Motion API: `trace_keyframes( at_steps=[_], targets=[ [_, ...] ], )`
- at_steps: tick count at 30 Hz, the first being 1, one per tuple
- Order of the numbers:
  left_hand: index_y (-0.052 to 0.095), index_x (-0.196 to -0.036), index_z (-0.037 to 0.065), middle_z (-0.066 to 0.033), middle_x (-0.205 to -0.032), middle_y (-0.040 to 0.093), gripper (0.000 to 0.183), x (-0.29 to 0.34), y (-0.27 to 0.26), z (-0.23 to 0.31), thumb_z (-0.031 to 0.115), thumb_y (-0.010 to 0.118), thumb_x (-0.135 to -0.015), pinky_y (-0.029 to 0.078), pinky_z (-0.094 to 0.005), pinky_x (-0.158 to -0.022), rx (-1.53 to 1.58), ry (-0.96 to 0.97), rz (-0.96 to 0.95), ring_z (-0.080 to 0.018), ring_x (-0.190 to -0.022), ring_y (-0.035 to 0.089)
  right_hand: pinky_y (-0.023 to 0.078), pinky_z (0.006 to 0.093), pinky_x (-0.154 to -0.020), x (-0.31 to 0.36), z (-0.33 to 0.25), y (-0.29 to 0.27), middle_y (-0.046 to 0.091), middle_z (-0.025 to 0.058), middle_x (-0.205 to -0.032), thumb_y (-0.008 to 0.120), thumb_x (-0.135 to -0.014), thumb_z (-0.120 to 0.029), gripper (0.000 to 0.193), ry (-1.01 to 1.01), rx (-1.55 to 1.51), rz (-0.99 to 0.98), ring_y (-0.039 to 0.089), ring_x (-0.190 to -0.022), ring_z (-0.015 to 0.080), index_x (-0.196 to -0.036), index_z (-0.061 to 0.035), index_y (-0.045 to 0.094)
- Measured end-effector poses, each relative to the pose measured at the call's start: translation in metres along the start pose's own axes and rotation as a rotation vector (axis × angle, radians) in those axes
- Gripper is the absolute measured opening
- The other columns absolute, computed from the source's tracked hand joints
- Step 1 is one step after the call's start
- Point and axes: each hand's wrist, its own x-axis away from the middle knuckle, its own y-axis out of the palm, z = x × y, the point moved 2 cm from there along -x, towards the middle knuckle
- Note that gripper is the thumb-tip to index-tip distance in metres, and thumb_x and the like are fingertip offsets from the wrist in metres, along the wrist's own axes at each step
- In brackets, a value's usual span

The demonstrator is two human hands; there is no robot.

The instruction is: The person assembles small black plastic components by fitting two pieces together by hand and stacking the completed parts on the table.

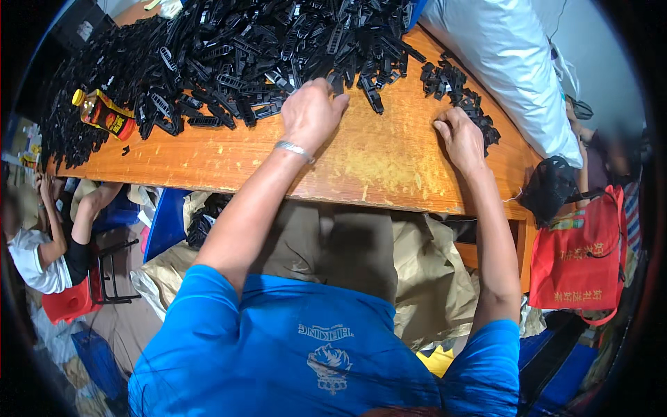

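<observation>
A large heap of black plastic clips [229,66] covers the far side of the wooden table [389,163]. At the heap's near edge my left hand [313,115] is closed, its fingers bent down around a black plastic clip, the fingertips mostly hidden. A silvery band circles that wrist. Farther right, my right hand [460,139] rests low over the tabletop with thumb and fingers curled together. What its fingertips hold, if anything, is too small to make out. Beside it lies a smaller pile of black pieces [455,87].
A yellow-capped bottle [108,117] lies against the heap. A big white sack [504,66] leans along the table's right side, with a red bag [580,254] hanging below. Brown paper [431,278] is under the table's front edge. Another person [42,250] sits at the far left.
</observation>
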Motion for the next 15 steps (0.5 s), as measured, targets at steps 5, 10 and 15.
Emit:
trace_keyframes(
  at_steps=[5,10,15],
  targets=[
    [0.072,-0.097,0.002,-0.0183,-0.102,0.075,0.033,-0.001,0.009,0.011,0.034,0.080,-0.090,0.058,-0.0486,-0.088,-0.025,-0.092,-0.002,-0.0387,-0.100,0.073,0.058,0.0467,-0.083,0.025,-0.036,0.006,0.076,0.0204,-0.103,0.075,-0.098,-0.020,0.019,-0.003,-0.284,0.007,0.074,-0.095,0.0409,-0.110,-0.0045,0.071],
    [0.066,-0.090,0.006,-0.0167,-0.094,0.072,0.028,0.020,0.011,0.001,0.026,0.083,-0.083,0.056,-0.0475,-0.079,0.075,0.090,0.016,-0.0385,-0.092,0.071,0.058,0.0490,-0.083,0.041,-0.080,-0.005,0.076,0.0230,-0.101,0.080,-0.093,-0.014,0.028,-0.019,-0.276,-0.129,0.073,-0.096,0.0440,-0.115,-0.0036,0.067],
    [0.070,-0.101,0.006,-0.0128,-0.094,0.072,0.027,0.065,-0.008,0.003,0.010,0.086,-0.080,0.055,-0.0447,-0.085,0.154,0.319,-0.079,-0.0352,-0.099,0.069,0.057,0.0516,-0.080,0.044,-0.092,-0.001,0.074,0.0244,-0.097,0.082,-0.090,-0.012,0.029,-0.138,-0.266,-0.191,0.071,-0.095,0.0468,-0.112,-0.0018,0.065]
  ],
)
